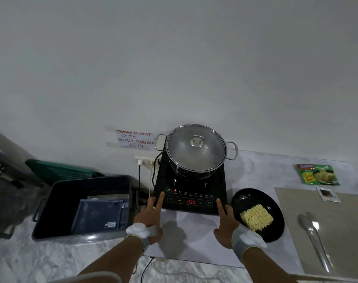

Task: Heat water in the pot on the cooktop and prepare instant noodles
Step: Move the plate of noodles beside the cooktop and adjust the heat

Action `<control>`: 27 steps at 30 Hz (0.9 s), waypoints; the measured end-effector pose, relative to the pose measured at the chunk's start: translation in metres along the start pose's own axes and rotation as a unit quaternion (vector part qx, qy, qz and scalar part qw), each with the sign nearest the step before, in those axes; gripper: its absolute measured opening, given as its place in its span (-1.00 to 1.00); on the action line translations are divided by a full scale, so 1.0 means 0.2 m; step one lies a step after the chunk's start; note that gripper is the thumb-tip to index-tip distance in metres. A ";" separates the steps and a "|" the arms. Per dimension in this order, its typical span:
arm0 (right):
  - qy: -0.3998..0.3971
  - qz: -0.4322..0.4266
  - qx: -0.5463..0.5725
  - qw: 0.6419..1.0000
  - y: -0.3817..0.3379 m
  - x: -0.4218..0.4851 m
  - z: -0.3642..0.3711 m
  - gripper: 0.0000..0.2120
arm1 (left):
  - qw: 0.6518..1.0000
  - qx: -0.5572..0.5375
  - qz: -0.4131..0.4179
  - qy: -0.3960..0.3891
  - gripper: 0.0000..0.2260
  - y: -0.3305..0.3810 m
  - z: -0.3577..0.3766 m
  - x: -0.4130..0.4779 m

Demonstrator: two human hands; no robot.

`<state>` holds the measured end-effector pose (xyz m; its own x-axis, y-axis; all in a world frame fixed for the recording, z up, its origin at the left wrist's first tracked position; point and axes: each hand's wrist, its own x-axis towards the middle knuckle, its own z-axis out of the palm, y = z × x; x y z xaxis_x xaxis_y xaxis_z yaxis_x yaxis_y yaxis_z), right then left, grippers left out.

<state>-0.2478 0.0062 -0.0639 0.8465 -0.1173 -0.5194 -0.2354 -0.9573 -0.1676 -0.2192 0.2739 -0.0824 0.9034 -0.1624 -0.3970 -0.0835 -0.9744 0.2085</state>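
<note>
A steel pot (196, 160) with a glass lid (196, 148) stands on the black induction cooktop (219, 180), whose red display reads 030. My left hand (151, 213) rests a pointing finger on the panel's left edge. At the panel's right edge, by the pause button, my right hand (225, 219) points one finger too. Neither hand holds anything. A dry noodle block (256, 217) lies on a black plate (249, 199) right of the cooktop.
A green noodle wrapper (317, 174) and a seasoning sachet (327, 194) lie at the right. A metal spoon and fork (315, 237) rest on a grey mat (292, 221). A dark plastic bin (57, 193) sits to the left. Cables run to a wall socket (145, 160).
</note>
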 end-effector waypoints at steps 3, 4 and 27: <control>-0.001 -0.005 -0.002 1.000 -0.01 -0.01 -0.01 -0.10 | 1.000 -0.002 0.001 -0.010 0.06 0.00 0.00 0.01; -0.001 -0.005 -0.002 1.000 -0.01 -0.01 -0.01 -0.10 | 1.000 0.001 0.001 -0.013 0.06 0.00 0.00 0.02; 0.010 0.009 0.037 0.999 -0.01 -0.02 0.01 -0.06 | 0.997 -0.071 -0.003 0.012 0.05 -0.04 0.00 -0.05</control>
<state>-0.2514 0.0093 -0.0623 0.8513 -0.1396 -0.5057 -0.2844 -0.9329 -0.2212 -0.2278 0.2834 -0.0807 0.9137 -0.1507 -0.3775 -0.0185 -0.9432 0.3317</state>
